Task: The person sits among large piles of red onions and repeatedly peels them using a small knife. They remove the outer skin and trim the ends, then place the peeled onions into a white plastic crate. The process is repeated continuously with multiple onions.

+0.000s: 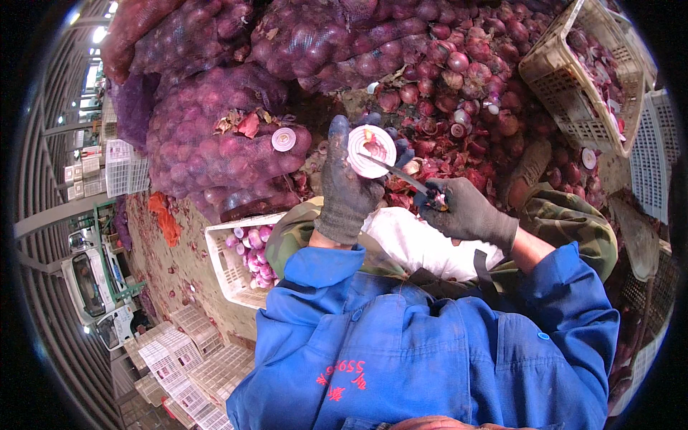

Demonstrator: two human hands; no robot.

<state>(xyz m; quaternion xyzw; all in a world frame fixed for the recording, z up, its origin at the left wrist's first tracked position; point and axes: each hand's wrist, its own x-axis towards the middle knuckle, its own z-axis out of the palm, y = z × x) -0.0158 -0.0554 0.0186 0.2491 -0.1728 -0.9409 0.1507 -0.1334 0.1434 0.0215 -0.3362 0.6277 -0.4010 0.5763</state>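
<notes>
My left hand (349, 188), in a dark work glove, grips a cut red onion (379, 145) with its pale ringed face turned up. A brownish spot marks the middle of that face. In my gloved right hand (465, 209) is a knife (399, 173), its narrow blade reaching left so that the tip lies over the onion's cut face. The knife's handle is mostly hidden by my fingers. Beneath both hands a white cloth (414, 236) covers part of my lap. Dry red onion skins (424, 156) lie on the ground just beyond.
Mesh sacks of red onions (215, 134) stand ahead on the left, an onion slice (283, 140) on one. Loose onions (462, 64) are heaped ahead right. A crate of peeled onions (252, 258) sits left of my knee; a tilted crate (586, 80) holds scraps. A truck (88, 285) is far left.
</notes>
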